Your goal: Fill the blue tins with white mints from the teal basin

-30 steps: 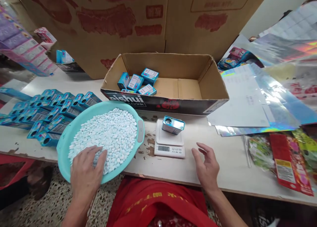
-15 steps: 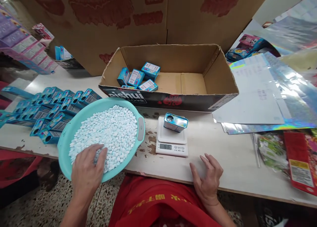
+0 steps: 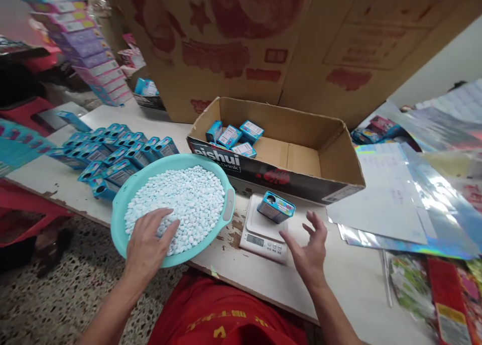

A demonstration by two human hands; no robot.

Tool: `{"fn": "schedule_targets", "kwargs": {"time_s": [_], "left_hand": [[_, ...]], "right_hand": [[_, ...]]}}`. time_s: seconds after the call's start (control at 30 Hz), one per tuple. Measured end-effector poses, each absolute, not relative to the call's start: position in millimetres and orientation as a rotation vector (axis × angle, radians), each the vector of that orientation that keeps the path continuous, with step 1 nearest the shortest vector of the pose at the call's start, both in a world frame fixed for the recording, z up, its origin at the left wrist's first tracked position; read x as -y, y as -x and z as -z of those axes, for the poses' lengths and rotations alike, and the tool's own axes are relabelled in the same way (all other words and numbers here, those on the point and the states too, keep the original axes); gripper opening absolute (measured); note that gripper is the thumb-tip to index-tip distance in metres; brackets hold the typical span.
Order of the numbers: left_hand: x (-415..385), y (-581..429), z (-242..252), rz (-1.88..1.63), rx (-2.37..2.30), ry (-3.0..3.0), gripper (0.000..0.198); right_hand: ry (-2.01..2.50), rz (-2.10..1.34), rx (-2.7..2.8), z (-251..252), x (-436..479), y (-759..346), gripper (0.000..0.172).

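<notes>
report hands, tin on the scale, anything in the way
Left hand open, fingers in the tablets in teal basin. Right hand open, beside the scale. Blue tin on it, untouched. Nothing between them.

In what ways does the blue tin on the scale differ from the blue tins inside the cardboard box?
The tin on the scale sits alone on the white scale, near the open right hand; the boxed tins lie grouped at the left end of the cardboard box. The tin on the scale shows a round hole on top; the boxed tins mostly show white printed labels. Both are small, blue and rectangular.
</notes>
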State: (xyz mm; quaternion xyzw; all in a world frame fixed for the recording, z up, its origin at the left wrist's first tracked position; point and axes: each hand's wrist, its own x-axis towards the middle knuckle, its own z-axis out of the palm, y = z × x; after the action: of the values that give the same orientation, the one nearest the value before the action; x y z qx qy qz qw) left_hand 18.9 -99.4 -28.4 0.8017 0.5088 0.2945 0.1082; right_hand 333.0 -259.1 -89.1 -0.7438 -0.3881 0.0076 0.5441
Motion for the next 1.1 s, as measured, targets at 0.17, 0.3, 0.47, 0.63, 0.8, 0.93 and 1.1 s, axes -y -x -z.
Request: {"fn": "schedule_targets", "kwargs": {"time_s": [0.17, 0.3, 0.47, 0.63, 0.8, 0.93, 1.1], "left_hand": [[101.3, -46.2, 10.7, -0.904, -1.363, -1.542, 0.041], [96.8, -71.0, -4.9, -1.004, -1.132, -1.010, 0.042], [77.8, -93.1, -18.5, -1.157, -0.954, -0.685, 0.031], [55.4, -103.6, -19.8, -1.103, -0.834, -0.135, 0.039], [49.0, -102.2, -18.6, -1.235, -0.827, 0.026, 0.035], [48.9, -100.0, -14.7, -1.279, -0.790, 0.090, 0.029], [47.4, -102.1, -10.8, -1.247, -0.832, 0.154, 0.029]], "right_hand": [[1.724, -0.375, 0.931, 55.5, 205.7, -345.1, 0.045], [1.685, -0.198, 1.151, 2.4, 187.6, -331.1, 0.038], [1.430, 0.013, 1.522, -42.7, 144.7, -291.2, 0.030], [1.289, 0.072, 1.838, -36.9, 99.4, -254.9, 0.030], [1.234, 0.214, 2.079, -32.1, 82.3, -240.6, 0.029], [1.239, 0.264, 2.092, -32.2, 80.5, -237.3, 0.029], [1.267, 0.236, 2.113, -25.5, 83.7, -238.3, 0.027]]}}
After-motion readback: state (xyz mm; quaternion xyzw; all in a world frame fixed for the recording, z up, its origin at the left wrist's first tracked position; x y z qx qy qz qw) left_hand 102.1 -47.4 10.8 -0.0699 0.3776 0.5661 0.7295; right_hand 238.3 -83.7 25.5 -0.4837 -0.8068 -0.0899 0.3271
